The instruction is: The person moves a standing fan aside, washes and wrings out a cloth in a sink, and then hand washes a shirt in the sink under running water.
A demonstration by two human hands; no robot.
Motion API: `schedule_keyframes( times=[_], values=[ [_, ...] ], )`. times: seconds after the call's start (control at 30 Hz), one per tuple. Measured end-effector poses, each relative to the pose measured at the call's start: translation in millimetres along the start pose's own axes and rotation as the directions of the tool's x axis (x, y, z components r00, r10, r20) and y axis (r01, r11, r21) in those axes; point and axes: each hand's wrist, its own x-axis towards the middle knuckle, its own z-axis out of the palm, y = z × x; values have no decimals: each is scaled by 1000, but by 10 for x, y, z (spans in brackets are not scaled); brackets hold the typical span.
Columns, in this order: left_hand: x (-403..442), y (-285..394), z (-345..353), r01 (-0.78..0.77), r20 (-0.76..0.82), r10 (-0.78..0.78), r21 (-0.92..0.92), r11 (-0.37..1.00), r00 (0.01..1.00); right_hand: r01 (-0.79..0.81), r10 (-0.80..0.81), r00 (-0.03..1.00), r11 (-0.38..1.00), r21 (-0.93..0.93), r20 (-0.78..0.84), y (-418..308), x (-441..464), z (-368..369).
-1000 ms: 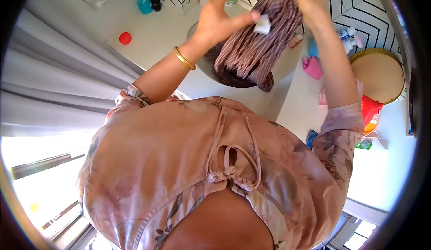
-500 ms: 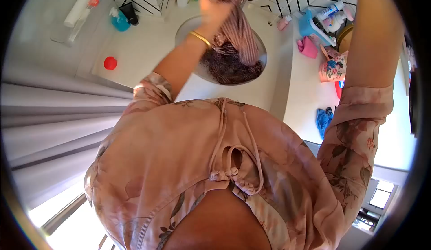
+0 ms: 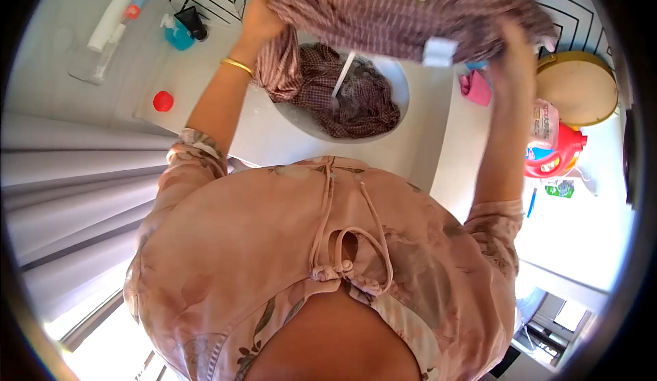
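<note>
A wet maroon-and-white checked garment is stretched sideways above the basin, and a white label shows on it. My left hand, with a gold bangle at the wrist, is closed round its left end. From there a bunched fold hangs down to the basin. On the other side my right hand, somewhat blurred, grips the garment's right part. Below, dark checked cloth lies in water in the round basin. A thin stream of water falls into the basin; its source is hidden behind the garment.
At left stand a blue pump bottle, a black tube and a red cap. To the right are a pink cloth-like item, a round gold-rimmed tray, a pink-labelled container and a red detergent bottle.
The garment hung down from my raised hands and now spans sideways between them. My right hand has come down into view; my left hand has moved left. The water stream has come into sight.
</note>
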Motion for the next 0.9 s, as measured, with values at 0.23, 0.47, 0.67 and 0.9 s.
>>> schedule_keyframes(
  times=[0.23,0.47,0.67,0.9],
  values=[
    [-518,-84,1207,408,121,-551,546,732,826,-242,248,968,963,116,-40,1743,-114,-383],
    [-678,-357,1503,-213,400,-265,820,531,878,-448,455,858,890,84,-240,3015,-419,-545],
    [-718,-243,1523,-287,715,-371,618,732,592,-205,250,967,686,-698,-38,3836,-586,-428],
    [-778,-658,2017,-124,589,-540,736,666,601,221,429,855,207,-953,292,3859,-395,-23]
  ],
)
